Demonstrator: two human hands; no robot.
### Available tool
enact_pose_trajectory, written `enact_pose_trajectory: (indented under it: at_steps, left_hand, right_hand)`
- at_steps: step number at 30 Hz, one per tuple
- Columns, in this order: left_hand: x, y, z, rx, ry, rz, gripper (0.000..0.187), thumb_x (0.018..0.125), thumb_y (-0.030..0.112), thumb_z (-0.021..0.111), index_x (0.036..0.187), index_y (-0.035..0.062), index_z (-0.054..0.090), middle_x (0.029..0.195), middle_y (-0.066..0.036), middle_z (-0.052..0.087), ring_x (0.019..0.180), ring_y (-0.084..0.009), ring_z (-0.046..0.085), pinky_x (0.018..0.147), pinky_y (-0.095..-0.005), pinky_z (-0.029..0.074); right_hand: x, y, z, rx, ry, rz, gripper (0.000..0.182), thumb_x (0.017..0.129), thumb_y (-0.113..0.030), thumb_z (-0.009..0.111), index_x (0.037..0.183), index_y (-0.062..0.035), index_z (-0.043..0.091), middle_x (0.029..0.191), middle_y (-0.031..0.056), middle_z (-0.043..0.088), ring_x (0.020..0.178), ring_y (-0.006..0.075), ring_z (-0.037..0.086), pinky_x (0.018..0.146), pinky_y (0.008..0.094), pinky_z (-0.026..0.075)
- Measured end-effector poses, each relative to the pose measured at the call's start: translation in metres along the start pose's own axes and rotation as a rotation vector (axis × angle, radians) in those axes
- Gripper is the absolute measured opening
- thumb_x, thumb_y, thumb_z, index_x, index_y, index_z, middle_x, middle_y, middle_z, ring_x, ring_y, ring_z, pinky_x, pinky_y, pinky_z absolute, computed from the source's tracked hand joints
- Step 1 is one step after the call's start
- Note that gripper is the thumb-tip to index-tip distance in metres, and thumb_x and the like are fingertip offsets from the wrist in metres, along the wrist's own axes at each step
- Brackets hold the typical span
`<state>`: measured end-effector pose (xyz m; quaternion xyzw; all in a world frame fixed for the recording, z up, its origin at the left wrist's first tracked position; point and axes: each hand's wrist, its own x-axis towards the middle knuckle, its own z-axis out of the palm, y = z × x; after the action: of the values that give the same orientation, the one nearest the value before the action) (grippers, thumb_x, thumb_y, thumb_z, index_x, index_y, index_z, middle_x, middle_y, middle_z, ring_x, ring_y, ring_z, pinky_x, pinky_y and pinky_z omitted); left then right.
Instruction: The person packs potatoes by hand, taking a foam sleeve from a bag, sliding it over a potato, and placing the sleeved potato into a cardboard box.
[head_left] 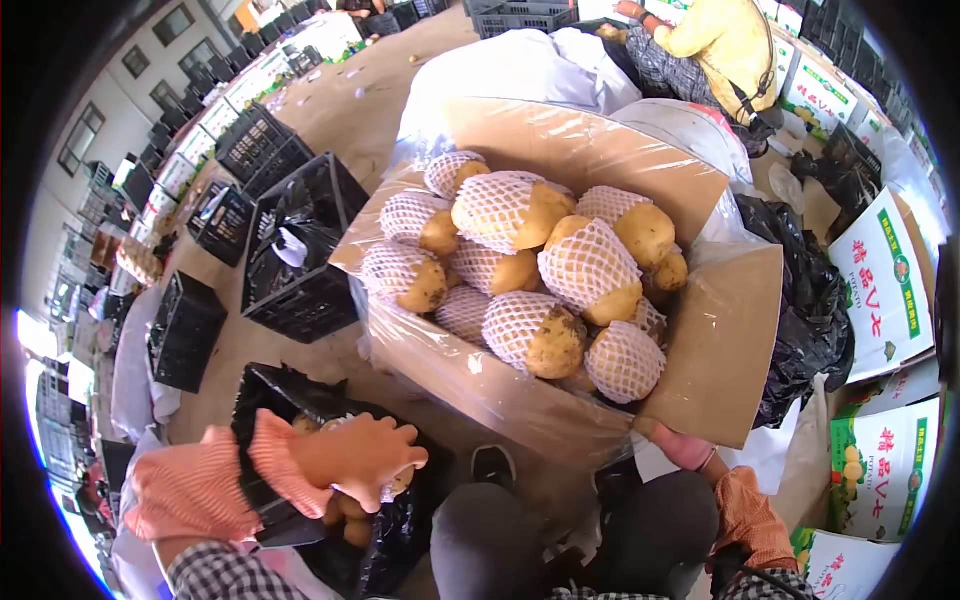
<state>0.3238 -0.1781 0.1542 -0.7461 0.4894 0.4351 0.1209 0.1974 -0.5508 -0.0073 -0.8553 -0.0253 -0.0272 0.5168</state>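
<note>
My left hand (355, 462), in an orange glove, reaches over a black-lined crate (262, 420) at lower left. Its fingers are curled around a potato (402, 484), which is mostly covered by the glove. More loose potatoes (352, 522) lie beneath it in the crate. My right hand (682, 446) grips the near right corner of an open cardboard box (715, 330) in front of my knees. Clear plastic lines that box, and several potatoes in white foam nets (590, 265) are piled inside.
Black plastic crates (305, 290) stand on the floor at left. Black plastic bags (790, 310) lie right of the box, beside printed white potato cartons (880, 290). Beyond a white sack (520, 75), a person in a yellow top (725, 45) sits working.
</note>
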Motion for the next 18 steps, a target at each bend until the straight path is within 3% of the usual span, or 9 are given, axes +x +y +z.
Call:
enact_pose_trajectory:
  at_steps: [2, 4, 6, 8, 11, 14, 16, 17, 18]
  left_hand:
    - [-0.022, 0.016, -0.04, 0.019, 0.183, -0.049, 0.071, 0.042, 0.024, 0.079, 0.107, 0.01, 0.052, 0.1, -0.015, 0.05, 0.095, -0.0345, 0.052, 0.076, -0.0452, 0.045]
    - [-0.021, 0.017, -0.06, 0.149, 0.744, 0.003, 0.067, 0.044, 0.021, 0.078, 0.104, 0.0098, 0.052, 0.109, -0.016, 0.05, 0.101, -0.0353, 0.05, 0.084, -0.0444, 0.042]
    - [0.017, -0.003, -0.076, 0.409, 1.199, 0.031, 0.059, 0.054, 0.011, 0.072, 0.11, 0.0108, 0.052, 0.116, -0.014, 0.047, 0.106, -0.0354, 0.046, 0.094, -0.0452, 0.037]
    - [0.064, -0.036, -0.091, 0.418, 1.284, 0.142, 0.063, 0.057, 0.009, 0.069, 0.117, 0.0125, 0.051, 0.124, -0.015, 0.043, 0.119, -0.0363, 0.039, 0.1, -0.0515, 0.03]
    - [0.124, -0.038, -0.075, 0.339, 1.079, 0.081, 0.064, 0.058, 0.013, 0.07, 0.119, 0.0102, 0.053, 0.137, -0.016, 0.033, 0.134, -0.0355, 0.021, 0.109, -0.0559, 0.012]
    - [0.098, -0.041, -0.074, 0.154, 1.213, 0.092, 0.063, 0.06, 0.011, 0.071, 0.12, 0.0084, 0.052, 0.131, -0.016, 0.04, 0.128, -0.0359, 0.031, 0.107, -0.0514, 0.02]
    - [0.078, -0.069, -0.064, -0.069, 1.567, -0.024, 0.069, 0.065, 0.006, 0.07, 0.128, 0.0056, 0.045, 0.131, -0.017, 0.043, 0.127, -0.035, 0.034, 0.107, -0.0448, 0.023]
    - [0.075, -0.111, -0.046, -0.135, 1.775, -0.303, 0.064, 0.069, 0.004, 0.069, 0.127, 0.0012, 0.045, 0.125, -0.018, 0.047, 0.12, -0.0334, 0.042, 0.103, -0.0365, 0.03]
    - [0.074, -0.137, -0.033, -0.362, 2.018, -0.495, 0.051, 0.074, 0.011, 0.066, 0.12, 0.0001, 0.05, 0.116, -0.019, 0.051, 0.108, -0.0332, 0.048, 0.096, -0.0404, 0.036]
  right_hand:
    - [0.0, 0.0, 0.002, 0.055, -0.005, -0.01, 0.017, 0.082, -0.021, 0.064, 0.088, -0.0052, 0.063, 0.081, 0.0076, 0.061, 0.074, 0.022, 0.058, 0.066, 0.0354, 0.047]
    - [0.001, -0.005, 0.002, -0.003, -0.021, 0.079, 0.028, 0.082, -0.031, 0.065, 0.089, -0.0035, 0.063, 0.082, 0.0087, 0.063, 0.073, 0.0234, 0.059, 0.066, 0.037, 0.048]
    - [-0.002, -0.006, 0.004, -0.007, 0.052, 0.065, 0.029, 0.082, -0.031, 0.065, 0.089, -0.0035, 0.063, 0.082, 0.0086, 0.063, 0.074, 0.0234, 0.059, 0.067, 0.0369, 0.048]
    - [-0.002, 0.0, 0.008, -0.013, 0.132, 0.057, 0.03, 0.081, -0.032, 0.066, 0.09, -0.0035, 0.063, 0.083, 0.0084, 0.064, 0.074, 0.0233, 0.06, 0.067, 0.0369, 0.048]
    - [-0.011, 0.014, 0.013, -0.025, 0.168, 0.007, 0.034, 0.081, -0.035, 0.065, 0.093, -0.0033, 0.064, 0.086, 0.0091, 0.064, 0.077, 0.0236, 0.06, 0.07, 0.0368, 0.048]
    - [-0.015, 0.011, 0.019, 0.047, 0.191, 0.104, 0.038, 0.082, -0.039, 0.063, 0.095, -0.0033, 0.063, 0.091, 0.0109, 0.064, 0.082, 0.0234, 0.06, 0.074, 0.0355, 0.048]
    - [-0.005, 0.004, 0.006, 0.069, -0.253, 0.367, 0.047, 0.084, -0.045, 0.059, 0.105, -0.0036, 0.062, 0.097, 0.012, 0.064, 0.086, 0.024, 0.06, 0.078, 0.0348, 0.047]
    - [-0.005, 0.013, 0.01, 0.073, -0.259, 0.37, 0.047, 0.084, -0.045, 0.059, 0.105, -0.0036, 0.062, 0.097, 0.012, 0.064, 0.086, 0.024, 0.06, 0.078, 0.0348, 0.047]
    - [-0.004, 0.026, 0.017, 0.203, -0.474, 0.478, 0.051, 0.085, -0.048, 0.056, 0.112, -0.0047, 0.059, 0.103, 0.0131, 0.062, 0.092, 0.0248, 0.058, 0.082, 0.0345, 0.045]
